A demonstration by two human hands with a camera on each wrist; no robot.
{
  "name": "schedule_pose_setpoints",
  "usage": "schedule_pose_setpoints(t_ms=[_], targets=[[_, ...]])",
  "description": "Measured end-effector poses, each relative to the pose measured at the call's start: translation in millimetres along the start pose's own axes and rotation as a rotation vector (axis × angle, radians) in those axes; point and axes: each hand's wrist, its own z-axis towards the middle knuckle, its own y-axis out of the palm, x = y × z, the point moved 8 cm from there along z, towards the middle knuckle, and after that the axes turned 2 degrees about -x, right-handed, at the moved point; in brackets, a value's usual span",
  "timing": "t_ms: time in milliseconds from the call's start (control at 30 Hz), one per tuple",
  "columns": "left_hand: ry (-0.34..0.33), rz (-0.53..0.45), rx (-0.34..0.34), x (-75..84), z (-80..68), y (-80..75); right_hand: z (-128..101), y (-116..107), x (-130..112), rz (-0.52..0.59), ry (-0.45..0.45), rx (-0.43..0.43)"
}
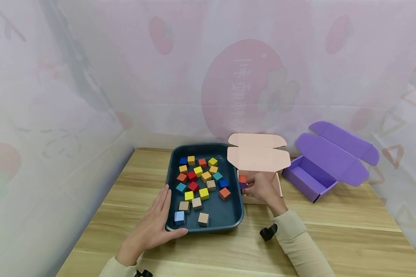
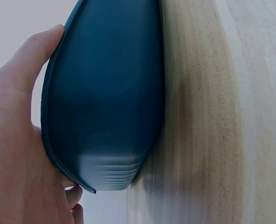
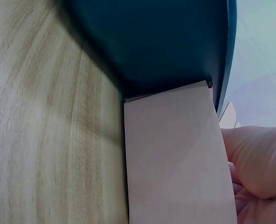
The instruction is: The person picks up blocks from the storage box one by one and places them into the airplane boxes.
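Left hand [image 1: 152,227] nearest, laid flat with straight fingers along the near-left corner of the dark blue tray [image 1: 225,221], thumb hooked over the near rim, palm resting on the wooden tabletop [image 1: 350,238]. Inside the tray, a scatter of small coloured cubes [image 1: 199,181]: red, yellow, blue, teal, orange and plain wood. Just right of the tray, touching its wall in the right wrist view, a pale pink cardboard box [image 1: 260,157] with its lid flaps thrown open toward the back. Right hand [image 1: 261,188] over that box, fingers curled and pinching a purple cube [image 1: 243,185] at the box's left edge, hard against the tray's right side; an orange cube [image 1: 242,178] directly above the purple one, whether held too, cannot tell. Farther right of the tray, well apart from it, a purple cardboard box [image 1: 315,179], also lying open, flaps spread behind.
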Motion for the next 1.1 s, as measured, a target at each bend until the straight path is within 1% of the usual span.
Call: schedule_pose_setpoints(t_ms=[167, 300, 433, 533, 600, 733, 900, 967, 1100], targets=[[0.001, -0.001, -0.002, 0.2, -0.1, 0.6, -2.5, -4.6, 0.2, -0.057, 0.014, 0.012], [0.002, -0.004, -0.001, 0.7, 0.0, 0.5, -7.5, -15.1, -8.2, -0.113, -0.021, 0.039], [0.002, -0.005, 0.003, 0.5, -0.5, -0.1, -14.9, -24.1, -31.1, -0.173, -0.093, 0.070], [0.000, 0.001, 0.004, -0.4, -0.4, 0.4, -23.3, -26.1, -50.6, -0.204, -0.152, 0.069], [0.001, 0.003, 0.004, -0.5, -0.2, 0.6, -29.3, -24.3, -62.9, -0.202, -0.191, 0.045], [0.002, 0.003, 0.007, -0.3, 0.6, -0.5, -39.8, -13.7, -84.4, -0.199, -0.265, -0.026], [0.004, 0.001, 0.010, 0.3, 0.8, -1.6, -49.5, 11.0, -101.6, -0.232, -0.350, -0.117], [0.006, 0.001, 0.010, 0.4, 0.7, -1.6, -52.5, 23.0, -104.7, -0.240, -0.364, -0.155], [0.004, 0.003, 0.007, -0.4, -0.1, -0.4, -56.2, 46.4, -106.1, -0.251, -0.348, -0.223]])
